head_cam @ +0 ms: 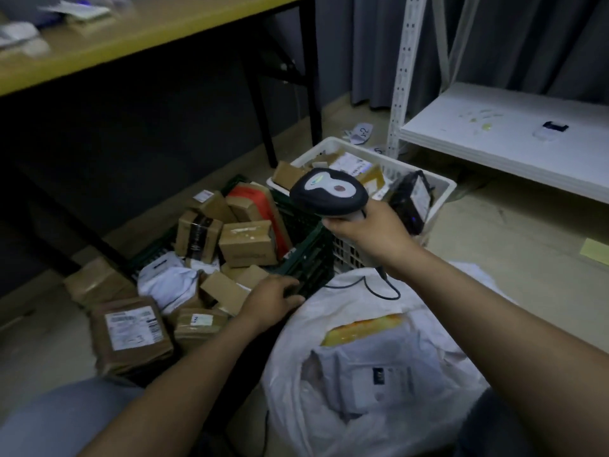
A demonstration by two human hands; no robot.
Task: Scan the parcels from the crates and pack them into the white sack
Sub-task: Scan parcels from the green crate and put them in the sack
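Note:
My right hand (369,230) grips the handle of a dark barcode scanner (328,192), held over the crates with its cord trailing down to the sack. My left hand (272,296) lies at the near rim of the dark green crate (309,258), fingers curled over the edge beside small cardboard parcels (245,242). That crate holds several brown boxes, a white mailer (168,280) and a red packet (250,196). Behind it stands a white crate (441,189) with more parcels and a black packet (412,199). The white sack (303,357) sits open at lower right with white and yellow parcels inside.
A large brown parcel with a label (131,334) and other boxes lie on the floor left of the green crate. A yellow-edged table (131,44) stands at upper left, a white shelf unit (494,127) at right. Paper scraps lie on the floor.

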